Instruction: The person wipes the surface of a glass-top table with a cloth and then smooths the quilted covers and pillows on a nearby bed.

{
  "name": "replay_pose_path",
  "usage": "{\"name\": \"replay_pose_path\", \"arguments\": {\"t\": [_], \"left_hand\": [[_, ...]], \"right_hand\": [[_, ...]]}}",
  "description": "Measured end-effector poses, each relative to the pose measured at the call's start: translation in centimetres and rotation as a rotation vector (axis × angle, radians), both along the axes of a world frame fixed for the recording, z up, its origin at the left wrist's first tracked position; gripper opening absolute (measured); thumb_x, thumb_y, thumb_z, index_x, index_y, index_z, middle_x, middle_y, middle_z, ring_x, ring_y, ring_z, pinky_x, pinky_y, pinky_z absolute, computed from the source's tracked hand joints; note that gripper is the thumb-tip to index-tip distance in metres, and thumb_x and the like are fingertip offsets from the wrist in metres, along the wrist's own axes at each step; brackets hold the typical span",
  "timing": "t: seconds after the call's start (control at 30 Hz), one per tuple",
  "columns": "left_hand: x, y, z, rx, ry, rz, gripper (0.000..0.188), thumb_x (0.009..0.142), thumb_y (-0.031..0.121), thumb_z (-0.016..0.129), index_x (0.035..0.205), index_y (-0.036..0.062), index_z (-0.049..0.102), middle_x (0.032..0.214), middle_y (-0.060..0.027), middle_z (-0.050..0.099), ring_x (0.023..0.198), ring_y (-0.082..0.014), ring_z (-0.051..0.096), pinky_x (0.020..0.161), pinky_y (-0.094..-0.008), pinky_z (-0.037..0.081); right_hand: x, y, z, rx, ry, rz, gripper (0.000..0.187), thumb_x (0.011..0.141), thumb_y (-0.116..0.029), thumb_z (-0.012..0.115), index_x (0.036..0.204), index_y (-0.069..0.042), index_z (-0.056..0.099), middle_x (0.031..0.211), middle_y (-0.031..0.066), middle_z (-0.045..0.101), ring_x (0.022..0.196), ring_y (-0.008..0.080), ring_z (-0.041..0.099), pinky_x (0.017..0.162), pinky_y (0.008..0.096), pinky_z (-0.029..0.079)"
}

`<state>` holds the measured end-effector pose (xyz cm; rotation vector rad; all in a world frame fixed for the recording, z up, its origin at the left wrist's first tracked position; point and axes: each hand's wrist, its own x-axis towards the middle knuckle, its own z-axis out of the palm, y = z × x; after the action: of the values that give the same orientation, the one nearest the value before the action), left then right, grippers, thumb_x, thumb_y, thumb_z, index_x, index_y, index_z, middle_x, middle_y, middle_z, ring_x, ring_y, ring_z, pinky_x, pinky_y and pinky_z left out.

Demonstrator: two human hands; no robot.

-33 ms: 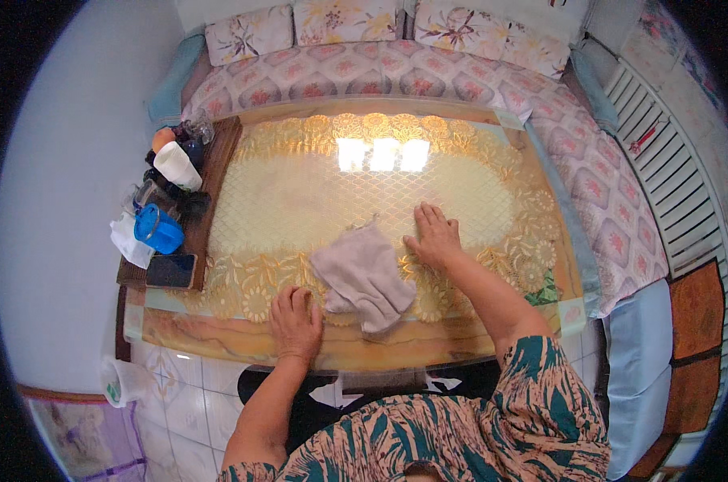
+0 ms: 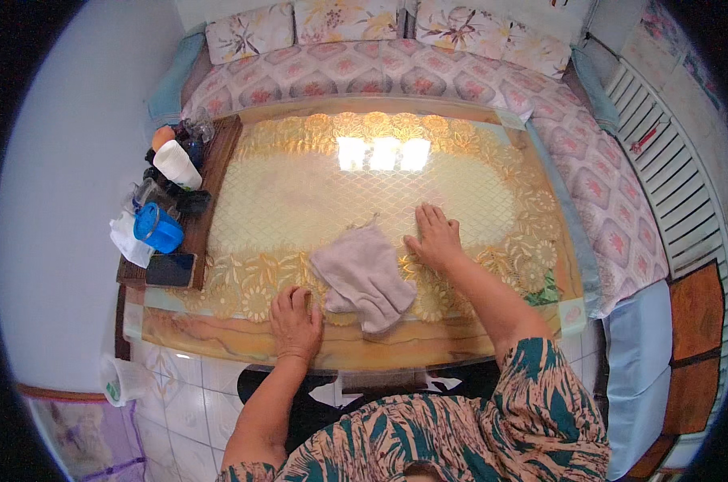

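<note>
No shift seen since the earlier frame. Left hand empty, fingers loosely bent; right hand empty, thumb spread apart. Crumpled cloth lies between them on the counter, ungripped.

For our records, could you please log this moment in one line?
left hand: palm down; right hand: palm down; crumpled mauve cloth: between them; gold-patterned rectangular table: beneath

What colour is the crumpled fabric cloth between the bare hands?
The cloth is greyish mauve, clearest in the head view.
</note>
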<state>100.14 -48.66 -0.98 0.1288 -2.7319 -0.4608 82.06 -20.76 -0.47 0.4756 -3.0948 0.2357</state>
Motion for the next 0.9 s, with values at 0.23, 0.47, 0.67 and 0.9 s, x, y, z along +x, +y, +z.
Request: {"name": "replay_pose_path", "arguments": {"t": [0.23, 0.47, 0.67, 0.9], "left_hand": [[-0.1, 0.2, 0.0, 0.045, -0.032, 0.000, 0.036, 0.079, 0.019, 0.063, 0.111, 0.0108, 0.051, 0.118, -0.0122, 0.048, 0.112, -0.0340, 0.045, 0.096, -0.0458, 0.036], [0.0, 0.1, 0.3, 0.019, -0.072, 0.010, 0.035, 0.079, 0.018, 0.063, 0.111, 0.0104, 0.052, 0.120, -0.0122, 0.048, 0.114, -0.0338, 0.045, 0.097, -0.0460, 0.036], [-0.1, 0.4, 0.4, -0.011, -0.047, 0.017, 0.033, 0.079, 0.019, 0.062, 0.110, 0.0101, 0.053, 0.120, -0.0120, 0.048, 0.114, -0.0338, 0.045, 0.098, -0.0460, 0.035], [0.1, 0.3, 0.6, -0.011, -0.018, 0.001, 0.032, 0.080, 0.018, 0.061, 0.110, 0.0098, 0.053, 0.119, -0.0122, 0.049, 0.113, -0.0338, 0.045, 0.098, -0.0455, 0.036]], "right_hand": [[0.8, 0.7, -2.1, -0.081, 0.147, 0.018, 0.074, 0.088, -0.048, 0.050, 0.143, -0.002, 0.033, 0.151, 0.0147, 0.030, 0.139, 0.0268, 0.027, 0.105, 0.0451, 0.023], [-1.1, -0.8, -1.4, -0.081, 0.070, -0.027, 0.078, 0.086, -0.052, 0.050, 0.144, -0.002, 0.031, 0.152, 0.0146, 0.027, 0.141, 0.0270, 0.022, 0.106, 0.0506, 0.022], [-1.4, -0.6, -1.6, -0.018, 0.036, -0.024, 0.081, 0.086, -0.055, 0.048, 0.147, -0.005, 0.028, 0.154, 0.0120, 0.025, 0.142, 0.0249, 0.020, 0.107, 0.0483, 0.021], [0.0, 1.1, 1.7, -0.114, -0.163, 0.064, 0.074, 0.083, -0.050, 0.056, 0.140, -0.006, 0.040, 0.149, 0.0137, 0.033, 0.140, 0.0274, 0.027, 0.107, 0.0515, 0.024]]}}
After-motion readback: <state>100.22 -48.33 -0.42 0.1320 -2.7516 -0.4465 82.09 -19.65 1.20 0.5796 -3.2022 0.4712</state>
